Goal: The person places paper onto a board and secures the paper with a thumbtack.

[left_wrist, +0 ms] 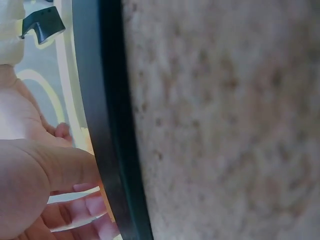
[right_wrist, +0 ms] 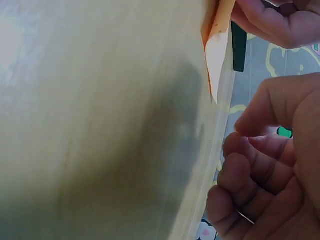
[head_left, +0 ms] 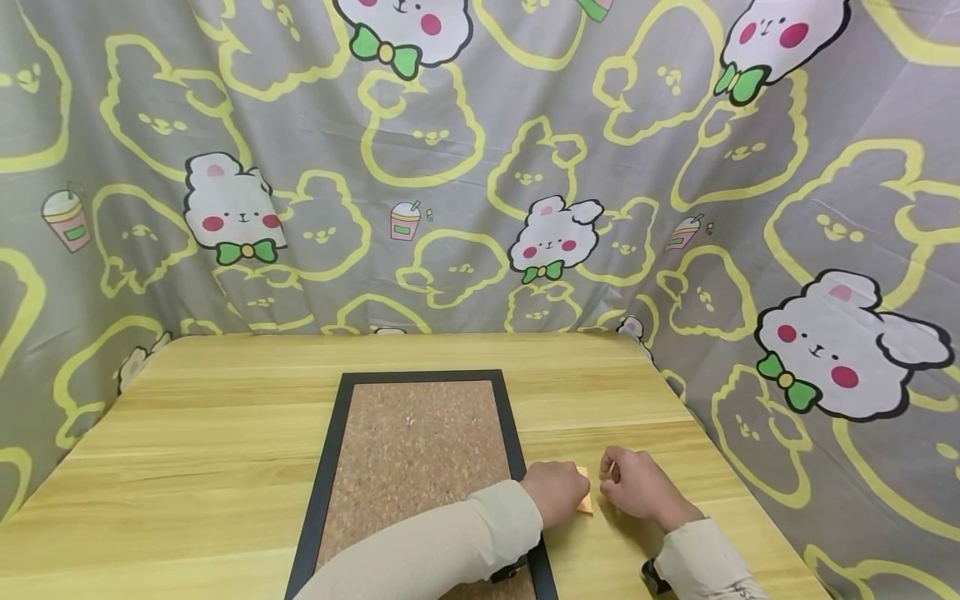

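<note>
My left hand (head_left: pixel 557 493) reaches across the right side of the corkboard (head_left: pixel 420 450) and pinches an orange paper note (head_left: pixel 584 492) just past the black frame. In the right wrist view the note (right_wrist: pixel 217 57) stands out from the fingers, bent, with its lower corner pointing down. To the right of the note, my right hand (head_left: pixel 639 486) is held over the table with its fingers curled. Its thumb tip meets the index fingertip (right_wrist: pixel 236 145); I cannot tell whether something tiny is between them.
A wooden table (head_left: pixel 210 433) lies beneath the corkboard. Small shiny bits (head_left: pixel 409 420) sit on the upper cork. A patterned grey curtain (head_left: pixel 465 208) hangs behind the table and along both sides. The left sleeve (head_left: pixel 450 533) covers part of the lower board.
</note>
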Demonstrator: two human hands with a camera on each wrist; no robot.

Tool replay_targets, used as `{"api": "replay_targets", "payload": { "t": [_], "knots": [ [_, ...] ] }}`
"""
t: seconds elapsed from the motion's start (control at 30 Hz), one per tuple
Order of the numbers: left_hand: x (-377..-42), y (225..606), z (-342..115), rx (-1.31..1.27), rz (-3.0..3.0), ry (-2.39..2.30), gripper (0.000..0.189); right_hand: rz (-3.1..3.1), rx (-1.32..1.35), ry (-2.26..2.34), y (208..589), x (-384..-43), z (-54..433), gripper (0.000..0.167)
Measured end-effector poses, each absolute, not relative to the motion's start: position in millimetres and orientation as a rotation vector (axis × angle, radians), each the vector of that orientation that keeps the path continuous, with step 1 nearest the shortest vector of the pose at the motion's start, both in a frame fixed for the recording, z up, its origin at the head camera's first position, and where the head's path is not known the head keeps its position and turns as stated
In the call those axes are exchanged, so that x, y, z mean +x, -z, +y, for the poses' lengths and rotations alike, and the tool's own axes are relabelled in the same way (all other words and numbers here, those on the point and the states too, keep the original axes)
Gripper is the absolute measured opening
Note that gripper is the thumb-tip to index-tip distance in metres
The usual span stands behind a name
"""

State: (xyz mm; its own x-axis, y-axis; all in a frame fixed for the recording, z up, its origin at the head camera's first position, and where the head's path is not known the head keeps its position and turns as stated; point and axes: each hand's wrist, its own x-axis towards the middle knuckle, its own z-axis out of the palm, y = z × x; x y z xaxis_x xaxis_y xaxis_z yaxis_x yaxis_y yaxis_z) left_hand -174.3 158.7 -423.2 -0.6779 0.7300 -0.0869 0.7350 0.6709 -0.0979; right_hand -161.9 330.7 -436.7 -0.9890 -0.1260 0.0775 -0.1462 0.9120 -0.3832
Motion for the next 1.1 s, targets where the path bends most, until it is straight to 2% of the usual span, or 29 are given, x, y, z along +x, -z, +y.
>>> {"api": "replay_targets", "payload": {
  "t": [0.5,0.87,1.1],
  "knots": [
    [-175.7,419.3,158.0,1.307,2.874,0.196,0.007,-2.962,0.27,-0.545,440.3,-163.8,333.7,0.022],
    [-181.2,418.8,151.6,1.398,2.971,-0.012,0.006,-2.923,0.359,-0.524,440.2,-165.5,333.8,0.026],
    [-183.1,417.9,149.7,1.378,3.025,-0.03,0.008,-2.923,0.297,-0.577,439.5,-167.4,331.1,0.021]
  ]
}}
